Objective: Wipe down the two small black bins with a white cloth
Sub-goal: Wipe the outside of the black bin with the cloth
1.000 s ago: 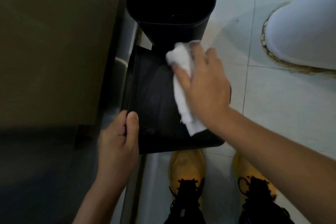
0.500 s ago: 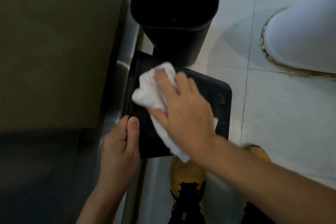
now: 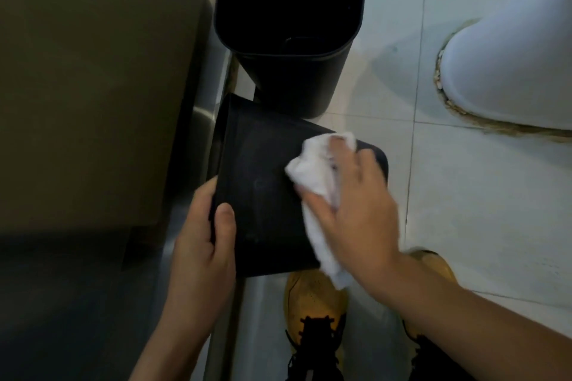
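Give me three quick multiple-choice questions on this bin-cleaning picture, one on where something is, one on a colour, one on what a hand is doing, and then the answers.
1. Where is the upright black bin relative to the held black bin?
A. farther from the person
B. nearer the person
C. inside it

2. What colour is the cloth?
A. blue
B. white
C. black

3. What is the left hand doing?
A. hanging idle
B. holding the cloth
C. gripping the held bin's edge

Answers:
1 A, it stands on the tiled floor above the held bin in the view.
2 B, it shows white under the right hand.
3 C, its thumb lies on the bin's surface and its fingers wrap the edge.
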{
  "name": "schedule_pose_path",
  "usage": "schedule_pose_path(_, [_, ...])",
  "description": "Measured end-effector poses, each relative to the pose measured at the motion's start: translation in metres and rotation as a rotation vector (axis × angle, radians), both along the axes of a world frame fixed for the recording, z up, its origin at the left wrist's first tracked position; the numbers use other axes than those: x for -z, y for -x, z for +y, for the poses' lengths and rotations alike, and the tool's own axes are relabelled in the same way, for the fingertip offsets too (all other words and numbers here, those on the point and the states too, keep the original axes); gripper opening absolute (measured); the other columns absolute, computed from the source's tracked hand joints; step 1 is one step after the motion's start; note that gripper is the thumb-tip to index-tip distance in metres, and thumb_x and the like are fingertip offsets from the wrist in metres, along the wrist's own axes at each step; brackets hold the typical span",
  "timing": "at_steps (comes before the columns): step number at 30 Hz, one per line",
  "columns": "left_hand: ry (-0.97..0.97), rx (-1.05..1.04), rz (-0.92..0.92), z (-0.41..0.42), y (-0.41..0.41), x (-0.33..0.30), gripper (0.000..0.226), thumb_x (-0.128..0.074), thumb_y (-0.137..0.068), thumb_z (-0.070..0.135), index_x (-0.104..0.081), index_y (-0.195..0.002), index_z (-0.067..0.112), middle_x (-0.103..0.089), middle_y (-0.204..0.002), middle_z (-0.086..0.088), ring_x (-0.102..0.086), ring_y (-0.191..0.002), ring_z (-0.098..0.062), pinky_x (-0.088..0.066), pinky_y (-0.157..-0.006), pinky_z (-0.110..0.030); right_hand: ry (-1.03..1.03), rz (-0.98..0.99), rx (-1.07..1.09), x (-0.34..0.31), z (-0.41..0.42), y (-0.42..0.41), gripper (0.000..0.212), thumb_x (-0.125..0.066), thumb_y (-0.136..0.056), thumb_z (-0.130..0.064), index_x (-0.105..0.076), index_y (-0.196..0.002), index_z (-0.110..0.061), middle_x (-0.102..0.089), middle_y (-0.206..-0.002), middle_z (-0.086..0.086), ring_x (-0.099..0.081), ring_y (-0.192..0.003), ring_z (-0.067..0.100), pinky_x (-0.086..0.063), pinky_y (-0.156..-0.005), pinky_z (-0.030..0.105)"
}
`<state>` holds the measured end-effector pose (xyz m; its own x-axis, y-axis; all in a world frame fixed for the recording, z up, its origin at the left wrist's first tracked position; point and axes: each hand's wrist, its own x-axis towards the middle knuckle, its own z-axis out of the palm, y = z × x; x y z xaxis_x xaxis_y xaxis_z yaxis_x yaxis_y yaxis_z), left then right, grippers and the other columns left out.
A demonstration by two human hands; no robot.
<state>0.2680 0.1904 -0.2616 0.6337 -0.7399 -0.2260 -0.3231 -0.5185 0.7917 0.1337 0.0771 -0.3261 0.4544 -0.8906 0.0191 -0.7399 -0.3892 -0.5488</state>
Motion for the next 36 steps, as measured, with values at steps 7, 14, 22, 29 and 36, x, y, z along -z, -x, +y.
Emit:
schedule_pose_path(7, [-0.027, -0.081, -0.006, 0.008, -0.001, 0.007, 0.026, -0.04, -0.102, 0.026, -0.057, -0.121, 0.025, -0.065, -0.094, 0.012, -0.063, -0.078, -0.008, -0.05, -0.062, -0.019, 0.125, -0.156, -0.309, -0.032, 0.011, -0.051, 0.069, -0.046, -0.094, -0.064, -0.046, -0.144, -0.016, -0.055, -0.112, 0.009, -0.051, -0.088, 0.022, -0.051, -0.066, 0.037])
schedule_pose_path(14, [0.056, -0.083, -0.057, 0.003, 0.003, 0.007, 0.037, -0.039, -0.095, 0.03, -0.056, -0.128, 0.025, -0.063, -0.109, 0.026, -0.059, -0.102, 0.006, -0.045, -0.08, -0.007, 0.042, -0.015, 0.069, 0.015, -0.037, 0.006, 0.064, -0.038, -0.095, -0.064, -0.047, -0.143, -0.023, -0.058, -0.121, 0.009, -0.059, -0.103, 0.027, -0.051, -0.074, 0.034])
schedule_pose_path(22, [0.039, -0.091, -0.01, 0.003, 0.005, 0.005, 0.032, -0.043, -0.099, 0.034, -0.053, -0.129, 0.03, -0.061, -0.11, 0.03, -0.057, -0.102, 0.011, -0.044, -0.08, -0.003, -0.197, -0.251, 0.295, 0.017, -0.037, 0.05, 0.055, -0.044, -0.096, -0.059, -0.046, -0.138, -0.024, -0.051, -0.126, 0.0, -0.053, -0.106, 0.012, -0.04, -0.081, 0.018])
schedule_pose_path(29, [0.035, -0.117, 0.026, 0.007, 0.001, 0.008, 0.035, -0.046, -0.1, 0.032, -0.055, -0.133, 0.022, -0.068, -0.111, 0.011, -0.063, -0.102, -0.003, -0.051, -0.085, -0.024, 0.061, -0.305, -0.253, -0.028, 0.019, -0.027, 0.065, -0.057, -0.089, -0.063, -0.061, -0.131, -0.015, -0.055, -0.102, 0.007, -0.055, -0.083, 0.019, -0.054, -0.062, 0.035])
schedule_pose_path(36, [0.08, -0.089, -0.028, 0.007, 0.004, 0.007, 0.036, -0.042, -0.096, 0.031, -0.056, -0.128, 0.026, -0.064, -0.108, 0.027, -0.061, -0.1, 0.007, -0.047, -0.078, -0.008, 0.165, -0.253, -0.188, -0.006, -0.013, -0.033, 0.056, -0.054, -0.093, -0.056, -0.058, -0.131, -0.015, -0.059, -0.105, 0.011, -0.058, -0.086, 0.024, -0.051, -0.063, 0.032])
